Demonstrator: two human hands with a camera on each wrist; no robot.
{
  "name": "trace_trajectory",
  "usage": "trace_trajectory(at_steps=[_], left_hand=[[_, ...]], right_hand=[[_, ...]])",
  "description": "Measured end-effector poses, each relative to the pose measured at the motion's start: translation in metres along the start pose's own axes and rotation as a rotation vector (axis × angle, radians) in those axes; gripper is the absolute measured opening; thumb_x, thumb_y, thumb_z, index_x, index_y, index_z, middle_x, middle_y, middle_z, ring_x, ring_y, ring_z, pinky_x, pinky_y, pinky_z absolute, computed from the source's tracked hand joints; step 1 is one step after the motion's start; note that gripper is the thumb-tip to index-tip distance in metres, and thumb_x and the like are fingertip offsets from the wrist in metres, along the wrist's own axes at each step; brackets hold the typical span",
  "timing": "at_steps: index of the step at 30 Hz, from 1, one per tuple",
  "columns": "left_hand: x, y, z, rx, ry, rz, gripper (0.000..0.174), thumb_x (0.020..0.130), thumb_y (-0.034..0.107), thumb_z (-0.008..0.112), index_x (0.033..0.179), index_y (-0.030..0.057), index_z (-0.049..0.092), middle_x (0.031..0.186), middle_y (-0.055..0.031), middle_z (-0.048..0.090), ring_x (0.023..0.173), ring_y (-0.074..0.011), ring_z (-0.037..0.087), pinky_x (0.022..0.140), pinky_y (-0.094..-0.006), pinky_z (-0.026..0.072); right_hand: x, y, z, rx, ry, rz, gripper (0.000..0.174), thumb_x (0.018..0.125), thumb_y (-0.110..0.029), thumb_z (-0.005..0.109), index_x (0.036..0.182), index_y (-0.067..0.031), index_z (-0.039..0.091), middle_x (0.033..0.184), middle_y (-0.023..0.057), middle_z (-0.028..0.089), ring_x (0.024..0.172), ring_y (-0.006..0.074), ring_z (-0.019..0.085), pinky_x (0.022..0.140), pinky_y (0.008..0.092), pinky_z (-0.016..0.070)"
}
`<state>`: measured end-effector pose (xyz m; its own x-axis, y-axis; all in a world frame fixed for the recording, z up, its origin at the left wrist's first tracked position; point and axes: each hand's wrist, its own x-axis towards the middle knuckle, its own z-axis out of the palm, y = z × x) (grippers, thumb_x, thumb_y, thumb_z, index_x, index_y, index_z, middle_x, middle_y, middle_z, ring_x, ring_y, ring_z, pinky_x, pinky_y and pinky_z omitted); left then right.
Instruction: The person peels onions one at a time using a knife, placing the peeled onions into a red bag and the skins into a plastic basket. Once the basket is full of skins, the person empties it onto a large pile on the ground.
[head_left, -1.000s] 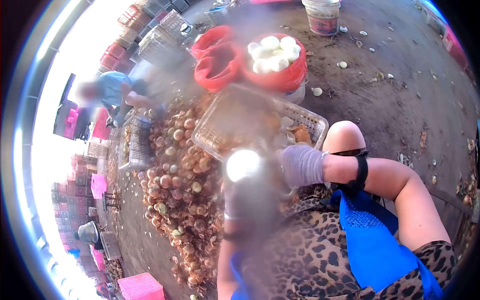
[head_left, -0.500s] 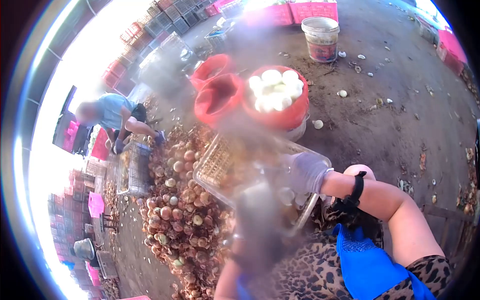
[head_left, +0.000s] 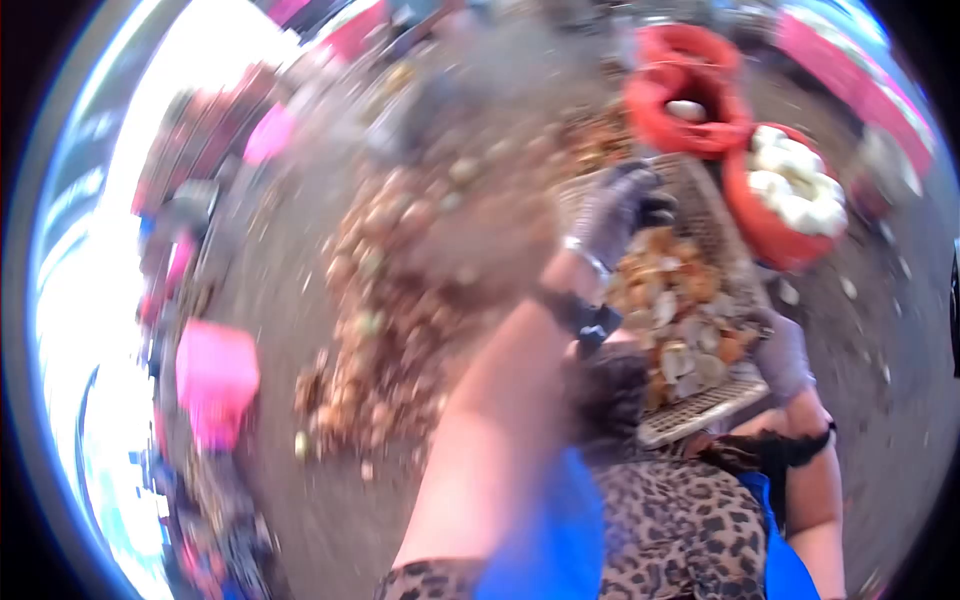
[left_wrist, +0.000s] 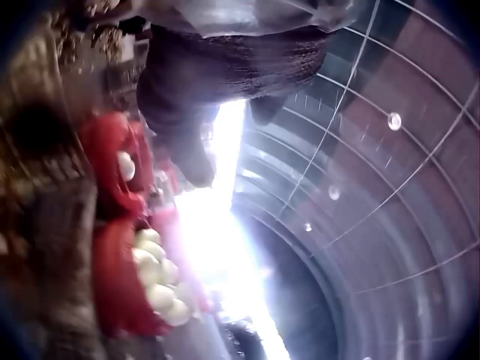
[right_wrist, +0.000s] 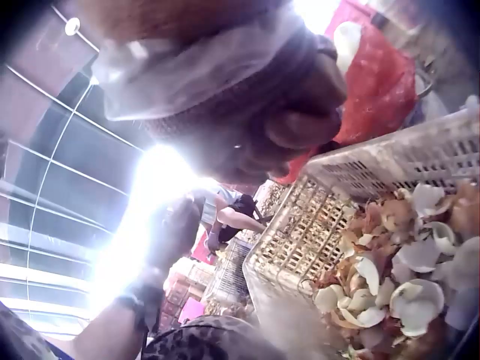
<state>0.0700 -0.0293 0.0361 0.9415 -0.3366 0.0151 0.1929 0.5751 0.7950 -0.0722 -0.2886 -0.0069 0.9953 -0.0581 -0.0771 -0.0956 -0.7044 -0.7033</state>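
In the head view my gloved left hand (head_left: 620, 205) is raised over the far left part of a plastic crate (head_left: 705, 408). Its fingers hang apart in the left wrist view, with nothing visible between them. My gloved right hand (head_left: 785, 355) is by the crate's near right side, fingers bent; I cannot tell whether it holds something. Onion skins (head_left: 680, 310) and pale peel pieces (right_wrist: 416, 304) fill much of the crate. Beyond it stands a red-lined container (head_left: 645, 105) with one peeled onion (head_left: 685, 110) inside. A red-lined bucket (head_left: 770, 235) beside it is heaped with peeled onions (head_left: 795, 185).
A heap of unpeeled onions (head_left: 375, 240) spreads over the floor left of the crate. Pink crates (head_left: 215, 375) stand farther left, and white peel scraps (head_left: 848, 287) lie on the floor at right. Another person (right_wrist: 232, 214) is behind, partly hidden.
The head view has swung left, so crate and buckets sit farther right. My left hand has moved out over the crate. A peeled onion now shows in the red-lined container that looked empty.
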Motion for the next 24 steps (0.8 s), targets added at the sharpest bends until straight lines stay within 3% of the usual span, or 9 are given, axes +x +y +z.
trace_trajectory(at_steps=[3,7,11,13,15,17,19,22,24], left_hand=[[-0.081,0.002,-0.116,0.043,0.233,-0.057,0.029,0.09,0.016,0.06,0.114,0.0004,0.052,0.092,-0.0113,0.063,0.077,-0.0248,0.065,0.067,-0.0358,0.0544],[-0.223,-0.058,-0.289,0.174,0.709,-0.202,0.029,0.088,0.026,0.059,0.108,0.0036,0.059,0.091,-0.0096,0.062,0.073,-0.0191,0.061,0.06,-0.0291,0.0508],[-0.403,-0.075,-0.34,0.2,1.27,-0.348,0.023,0.088,0.024,0.056,0.096,0.0046,0.065,0.088,-0.0089,0.065,0.074,-0.0188,0.062,0.061,-0.0309,0.0493],[-0.46,-0.053,-0.356,0.915,1.214,-0.553,0.022,0.085,0.025,0.06,0.094,0.0053,0.066,0.084,-0.0071,0.065,0.072,-0.0194,0.062,0.062,-0.0339,0.0485],[-0.517,-0.076,-0.432,1.231,1.139,-0.635,0.022,0.082,0.024,0.063,0.094,0.0061,0.066,0.082,-0.0057,0.065,0.071,-0.0197,0.061,0.063,-0.0353,0.0477],[-0.552,-0.085,-0.483,0.344,1.54,-0.386,0.021,0.081,0.022,0.063,0.095,0.0065,0.065,0.081,-0.0056,0.064,0.072,-0.0197,0.06,0.063,-0.0352,0.0472],[-0.574,-0.082,-0.528,1.246,1.336,-0.658,0.028,0.081,0.024,0.062,0.1,0.0035,0.064,0.087,-0.0128,0.062,0.08,-0.025,0.059,0.069,-0.037,0.047],[-0.588,-0.077,-0.601,0.722,1.643,-0.38,0.045,0.081,0.033,0.064,0.112,0.0,0.06,0.106,-0.025,0.062,0.1,-0.0366,0.061,0.085,-0.0397,0.0483],[-0.577,-0.028,-0.609,0.849,1.826,-0.425,0.054,0.077,0.028,0.067,0.122,0.0012,0.052,0.11,-0.026,0.059,0.101,-0.0376,0.059,0.086,-0.0389,0.0456]], right_hand=[[0.006,0.006,0.026,-0.035,-0.024,-0.088,0.025,0.074,-0.006,0.057,0.097,-0.0004,0.067,0.087,0.0162,0.068,0.083,0.0226,0.066,0.079,0.0311,0.0488],[0.008,0.005,0.046,-0.207,-0.153,-0.053,0.024,0.074,-0.007,0.057,0.095,-0.0011,0.066,0.082,0.0165,0.067,0.076,0.0224,0.064,0.074,0.0319,0.0485],[0.014,0.033,0.069,-0.324,-0.235,-0.047,0.023,0.073,-0.005,0.055,0.093,-0.0016,0.066,0.078,0.0166,0.066,0.073,0.0231,0.062,0.072,0.0317,0.0477],[0.015,0.021,0.08,-0.368,-0.255,-0.058,0.024,0.072,-0.003,0.053,0.092,-0.001,0.066,0.077,0.0161,0.066,0.074,0.0231,0.062,0.072,0.0312,0.0475],[0.018,0.009,0.087,-0.392,-0.27,-0.072,0.025,0.071,-0.002,0.052,0.091,-0.0003,0.066,0.077,0.0156,0.066,0.074,0.0227,0.062,0.072,0.0309,0.0474],[0.023,0.003,0.095,-0.398,-0.294,-0.087,0.024,0.07,0.0,0.052,0.09,0.0004,0.065,0.077,0.0151,0.066,0.074,0.0218,0.062,0.072,0.0308,0.0473],[0.029,-0.006,0.101,-0.499,-0.315,-0.088,0.023,0.071,-0.001,0.054,0.09,0.0009,0.065,0.077,0.0144,0.066,0.074,0.0201,0.061,0.072,0.0303,0.0472],[0.032,-0.028,0.122,-0.515,-0.335,-0.054,0.02,0.071,-0.003,0.056,0.088,0.0013,0.065,0.076,0.0137,0.065,0.073,0.0183,0.06,0.072,0.0297,0.0468],[0.032,-0.043,0.139,-0.552,-0.36,-0.049,0.019,0.071,-0.004,0.057,0.087,0.0015,0.064,0.073,0.0139,0.064,0.07,0.0174,0.059,0.069,0.0302,0.0466]])
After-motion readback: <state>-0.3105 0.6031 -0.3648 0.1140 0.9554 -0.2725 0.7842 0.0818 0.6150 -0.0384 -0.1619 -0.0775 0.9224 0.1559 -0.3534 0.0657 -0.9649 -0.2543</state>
